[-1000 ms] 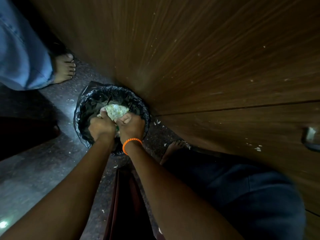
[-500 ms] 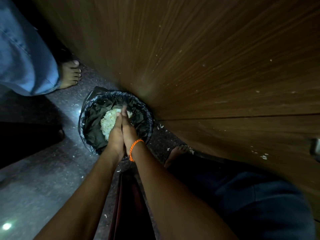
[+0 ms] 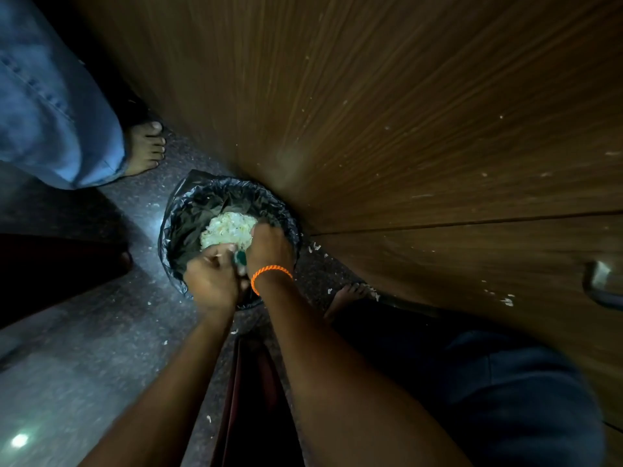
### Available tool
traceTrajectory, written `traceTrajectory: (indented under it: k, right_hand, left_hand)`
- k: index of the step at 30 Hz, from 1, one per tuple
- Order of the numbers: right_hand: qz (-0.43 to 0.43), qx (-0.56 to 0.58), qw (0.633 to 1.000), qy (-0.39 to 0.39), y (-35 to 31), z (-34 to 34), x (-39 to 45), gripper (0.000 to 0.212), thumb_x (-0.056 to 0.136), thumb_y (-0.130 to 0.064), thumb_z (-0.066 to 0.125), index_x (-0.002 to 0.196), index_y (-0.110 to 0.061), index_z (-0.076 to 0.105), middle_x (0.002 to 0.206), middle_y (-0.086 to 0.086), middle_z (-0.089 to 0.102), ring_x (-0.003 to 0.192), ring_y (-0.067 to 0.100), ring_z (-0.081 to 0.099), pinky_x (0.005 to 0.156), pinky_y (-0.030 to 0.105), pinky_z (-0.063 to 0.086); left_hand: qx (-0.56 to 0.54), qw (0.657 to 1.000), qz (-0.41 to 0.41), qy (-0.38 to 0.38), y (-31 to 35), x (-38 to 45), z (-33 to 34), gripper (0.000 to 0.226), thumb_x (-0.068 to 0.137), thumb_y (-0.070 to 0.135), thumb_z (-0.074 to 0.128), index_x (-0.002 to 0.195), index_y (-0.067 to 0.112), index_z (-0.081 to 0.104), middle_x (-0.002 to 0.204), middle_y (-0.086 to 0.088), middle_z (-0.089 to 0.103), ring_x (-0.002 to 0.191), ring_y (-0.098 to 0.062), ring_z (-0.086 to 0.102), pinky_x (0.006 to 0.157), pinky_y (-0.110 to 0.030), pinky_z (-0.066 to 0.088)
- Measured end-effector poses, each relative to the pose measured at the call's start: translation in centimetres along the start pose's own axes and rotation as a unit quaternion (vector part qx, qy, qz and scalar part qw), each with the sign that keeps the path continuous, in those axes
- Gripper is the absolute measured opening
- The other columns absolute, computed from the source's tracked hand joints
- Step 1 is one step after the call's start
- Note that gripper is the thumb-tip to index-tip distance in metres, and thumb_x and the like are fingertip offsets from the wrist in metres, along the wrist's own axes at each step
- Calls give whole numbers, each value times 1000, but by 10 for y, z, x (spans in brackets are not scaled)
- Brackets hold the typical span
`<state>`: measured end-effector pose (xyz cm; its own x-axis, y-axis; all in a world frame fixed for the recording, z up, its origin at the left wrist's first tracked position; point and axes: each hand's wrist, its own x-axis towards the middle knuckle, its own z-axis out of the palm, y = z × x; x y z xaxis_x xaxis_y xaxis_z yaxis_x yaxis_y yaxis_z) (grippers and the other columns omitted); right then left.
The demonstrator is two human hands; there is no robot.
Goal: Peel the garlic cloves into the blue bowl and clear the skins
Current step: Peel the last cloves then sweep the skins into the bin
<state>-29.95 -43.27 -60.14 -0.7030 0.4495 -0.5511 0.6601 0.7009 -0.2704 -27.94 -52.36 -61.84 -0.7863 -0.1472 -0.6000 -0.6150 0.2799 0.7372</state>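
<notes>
A pale heap of garlic skins (image 3: 229, 227) lies inside a round bin lined with a black bag (image 3: 188, 227) on the floor. Both my hands hang over the bin's near side, close together. My left hand (image 3: 212, 281) has its fingers loosely curled toward the right hand, and I see nothing held in it. My right hand (image 3: 269, 247), with an orange band on the wrist, points its fingers down at the skins, and its fingertips are hidden. A small dark green thing (image 3: 241, 257) shows between the two hands. No blue bowl is in view.
A tall wooden cabinet front (image 3: 421, 129) stands right against the bin, speckled with skin flakes, with a metal handle (image 3: 603, 284) at right. Another person's bare foot (image 3: 145, 150) and jeans leg stand at upper left. My own foot (image 3: 347, 294) is right of the bin. Skin flakes dot the dark floor.
A second ago both hands gripped a clump of skins over the bin. Then the palms pressed flat together. Now they have parted slightly, and the skins lie in the bin.
</notes>
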Motion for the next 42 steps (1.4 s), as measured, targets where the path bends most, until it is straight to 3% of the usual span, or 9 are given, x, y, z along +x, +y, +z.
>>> traceTrajectory:
  k: [3, 7, 12, 16, 19, 21, 25, 35, 42]
  right_hand:
    - [-64, -38, 997, 33, -1, -21, -17, 26, 108, -22, 52, 108, -9, 76, 104, 20, 76, 97, 41, 72, 74, 42, 51]
    - [-67, 58, 996, 13, 6, -35, -30, 24, 92, -10, 63, 69, -11, 61, 93, 20, 71, 89, 42, 67, 65, 39, 37]
    - [24, 264, 964, -15, 32, -60, -38, 31, 85, 7, 60, 108, -7, 75, 118, 16, 72, 117, 30, 60, 101, 42, 52]
    - [25, 268, 962, -42, 48, -94, -51, 28, 88, -7, 61, 61, -16, 63, 71, 11, 63, 75, 27, 59, 75, 43, 51]
    - [-3, 224, 973, -49, 44, -146, -82, 19, 100, -8, 58, 96, -3, 76, 94, 14, 68, 92, 26, 63, 83, 34, 48]
    - [-1, 230, 973, 14, 43, -184, -110, 25, 100, -15, 58, 110, -3, 78, 108, 19, 75, 106, 35, 68, 91, 36, 54]
    - [-39, 309, 921, 232, 48, -240, -185, 24, 85, -26, 56, 79, -16, 77, 73, 6, 75, 77, 30, 72, 70, 43, 59]
    - [-113, 417, 801, 415, 101, -335, -342, 21, 101, -5, 63, 83, -10, 74, 68, -4, 72, 65, 14, 71, 61, 32, 60]
    - [-68, 430, 702, 563, 177, -375, -414, 31, 108, -15, 56, 83, -9, 73, 70, 2, 71, 67, 22, 71, 68, 52, 59]
  left_hand:
    - [26, 997, -40, 68, 18, -5, -2, 67, 111, 46, 55, 55, 12, 37, 55, -4, 35, 51, -19, 29, 53, -37, 24]
    - [-37, 997, 0, -72, 42, -20, 10, 36, 108, 7, 42, 76, 20, 50, 73, -1, 53, 70, -16, 50, 68, -36, 44]
    - [-79, 992, 5, -95, 73, -40, 10, 31, 83, 1, 41, 90, 22, 63, 115, -16, 76, 111, -31, 71, 104, -53, 55]
    - [-67, 992, 18, -108, 118, -82, 12, 21, 99, 12, 50, 91, 25, 64, 97, -4, 75, 89, -25, 70, 76, -37, 55]
    - [-116, 986, -33, -118, 147, -113, 14, 27, 102, 1, 46, 88, 16, 63, 78, -6, 64, 66, -21, 58, 49, -21, 44]
    - [-136, 979, -48, -145, 167, -140, 13, 28, 102, 2, 45, 85, 16, 63, 73, -6, 60, 59, -19, 53, 45, -21, 41]
    - [-154, 969, -9, -192, 211, -211, 10, 29, 101, 6, 47, 77, 16, 59, 68, -5, 59, 50, -12, 54, 43, -21, 42]
    - [-195, 913, 79, -349, 275, -392, -2, 18, 100, 13, 54, 91, 4, 66, 78, -12, 57, 73, -28, 53, 54, -30, 45]
    - [-159, 850, 165, -473, 287, -501, 39, 13, 93, 7, 56, 85, 9, 66, 73, -12, 52, 63, -16, 51, 55, -26, 45]
